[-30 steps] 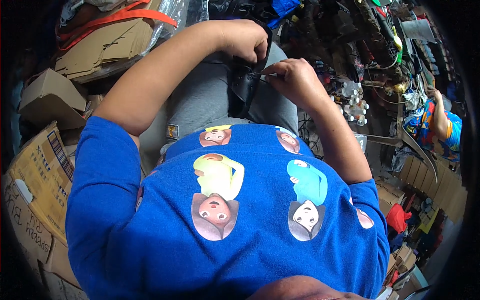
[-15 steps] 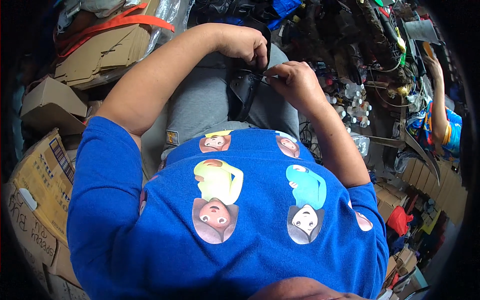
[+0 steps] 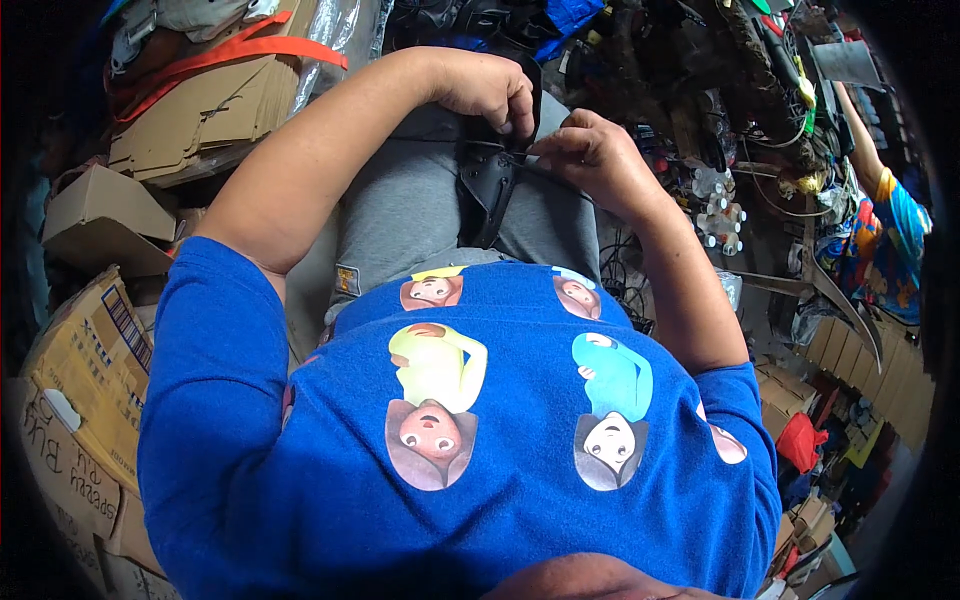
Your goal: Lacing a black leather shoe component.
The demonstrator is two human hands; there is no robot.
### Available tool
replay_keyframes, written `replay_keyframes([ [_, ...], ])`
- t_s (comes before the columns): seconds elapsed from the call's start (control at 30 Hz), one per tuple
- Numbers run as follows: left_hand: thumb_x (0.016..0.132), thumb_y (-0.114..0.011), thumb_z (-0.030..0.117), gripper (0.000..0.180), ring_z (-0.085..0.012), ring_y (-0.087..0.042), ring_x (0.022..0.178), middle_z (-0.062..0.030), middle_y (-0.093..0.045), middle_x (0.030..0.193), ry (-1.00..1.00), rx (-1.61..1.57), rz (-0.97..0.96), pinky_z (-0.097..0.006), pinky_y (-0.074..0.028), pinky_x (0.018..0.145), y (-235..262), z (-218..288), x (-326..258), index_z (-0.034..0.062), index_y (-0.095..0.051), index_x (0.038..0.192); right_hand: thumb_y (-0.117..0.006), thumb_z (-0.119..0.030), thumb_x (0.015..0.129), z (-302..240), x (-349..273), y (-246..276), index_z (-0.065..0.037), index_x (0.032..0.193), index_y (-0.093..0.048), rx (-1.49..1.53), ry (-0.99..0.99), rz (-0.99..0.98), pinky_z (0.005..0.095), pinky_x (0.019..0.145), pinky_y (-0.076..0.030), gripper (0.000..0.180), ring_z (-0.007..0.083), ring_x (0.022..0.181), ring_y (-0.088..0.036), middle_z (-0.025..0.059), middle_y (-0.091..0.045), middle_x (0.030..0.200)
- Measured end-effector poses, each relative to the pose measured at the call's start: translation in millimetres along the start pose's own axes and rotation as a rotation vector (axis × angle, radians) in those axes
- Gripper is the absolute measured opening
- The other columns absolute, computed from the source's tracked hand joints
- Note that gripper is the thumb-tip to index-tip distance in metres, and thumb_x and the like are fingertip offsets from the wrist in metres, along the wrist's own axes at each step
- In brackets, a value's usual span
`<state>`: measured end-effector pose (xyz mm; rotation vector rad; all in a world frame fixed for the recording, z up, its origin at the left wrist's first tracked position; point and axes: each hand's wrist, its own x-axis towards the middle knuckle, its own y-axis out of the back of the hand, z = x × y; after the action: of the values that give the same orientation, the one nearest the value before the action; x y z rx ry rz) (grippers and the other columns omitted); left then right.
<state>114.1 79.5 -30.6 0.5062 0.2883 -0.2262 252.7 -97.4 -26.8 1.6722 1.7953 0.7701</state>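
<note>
A black leather shoe [image 3: 487, 190] with eyelets along its edge is wedged between my grey-trousered thighs. My left hand [image 3: 490, 95] is bent over its far part, fingers curled down and gripping the dark rim; the fingertips partly disappear into it. Just to the right, my right hand [image 3: 590, 155] pinches a thin dark cord [image 3: 535, 160] close to the eyelets. A strand of that dark colour crosses my left thigh, and another trails below the right hand. Whether a small tool is also in the right fingers is too fine to make out.
Flattened cardboard [image 3: 215, 110] with a red strap [image 3: 270, 40] is stacked at the left, above an open carton [image 3: 110, 215]. Small clear bottles [image 3: 720, 215] stand to the right. Beyond, a curved metal blade [image 3: 845, 310] juts out near another person's colourful sleeve [image 3: 900, 240].
My right hand has shifted slightly right, and dark strands now show across my thighs. My left hand has stayed on the shoe. The other person's arm has reached farther up.
</note>
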Motion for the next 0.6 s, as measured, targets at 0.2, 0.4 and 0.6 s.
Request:
replay_keyframes([
  [0.2, 0.068, -0.061, 0.001, 0.034, -0.0205, -0.057, 0.086, -0.0056, -0.056, 0.088, 0.044, -0.003, -0.042, -0.028, -0.044, 0.080, 3.0, 0.7, 5.5, 0.0030, -0.071, 0.100, -0.073, -0.009, 0.072, -1.6, -14.0, -11.3, -0.015, 0.092, -0.073, -0.010, -0.102, 0.073, 0.0333, 0.063, -0.050, 0.020, 0.0226, 0.068, -0.061, 0.0074, -0.059, 0.074],
  [0.4, 0.066, -0.062, 0.000, 0.034, -0.0207, -0.058, 0.087, -0.0061, -0.057, 0.091, 0.078, -0.055, -0.100, -0.029, -0.044, 0.080, 5.8, -0.9, 13.9, 0.0024, -0.071, 0.099, -0.070, -0.008, 0.071, -0.2, -9.6, -5.7, -0.016, 0.089, -0.073, -0.123, 0.015, 0.096, 0.0363, 0.064, -0.048, 0.020, 0.0252, 0.070, -0.061, 0.0074, -0.059, 0.073],
  [0.6, 0.067, -0.062, 0.001, 0.032, -0.0204, -0.059, 0.085, -0.0062, -0.058, 0.091, 0.092, -0.039, -0.110, -0.029, -0.045, 0.078, 6.7, 3.7, 14.8, 0.0036, -0.071, 0.097, -0.064, -0.014, 0.076, -9.7, -3.4, 2.6, -0.018, 0.086, -0.071, -0.305, 0.096, 0.041, 0.0402, 0.074, -0.043, 0.012, 0.0250, 0.076, -0.061, 0.0065, -0.060, 0.074],
])
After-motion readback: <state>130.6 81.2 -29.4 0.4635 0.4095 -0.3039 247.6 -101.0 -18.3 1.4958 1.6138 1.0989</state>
